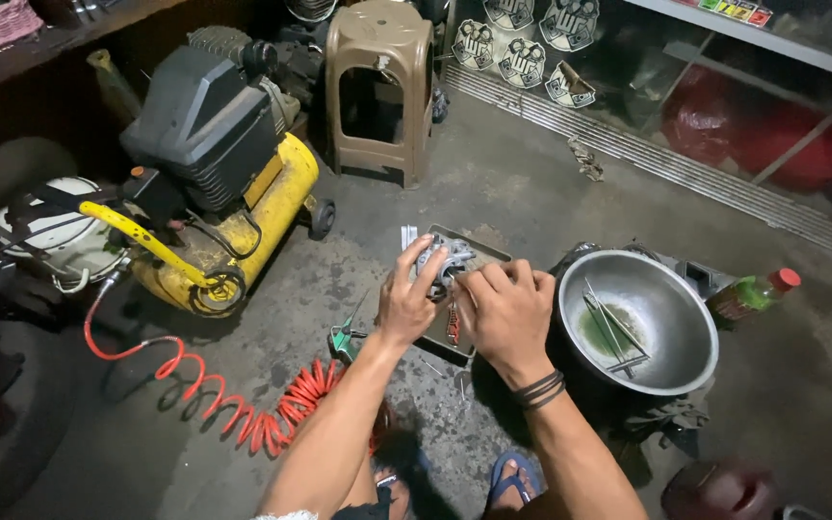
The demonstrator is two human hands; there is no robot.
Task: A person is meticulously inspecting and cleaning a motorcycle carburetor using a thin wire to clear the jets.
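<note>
Head view: hands (459, 303) half-hiding a grey metal part (440, 258).

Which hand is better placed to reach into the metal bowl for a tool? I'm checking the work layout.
Probably the right hand. It sits beside the metal bowl's rim, while the left hand grips the grey metal engine part on the far side, toward the yellow air compressor.
</note>
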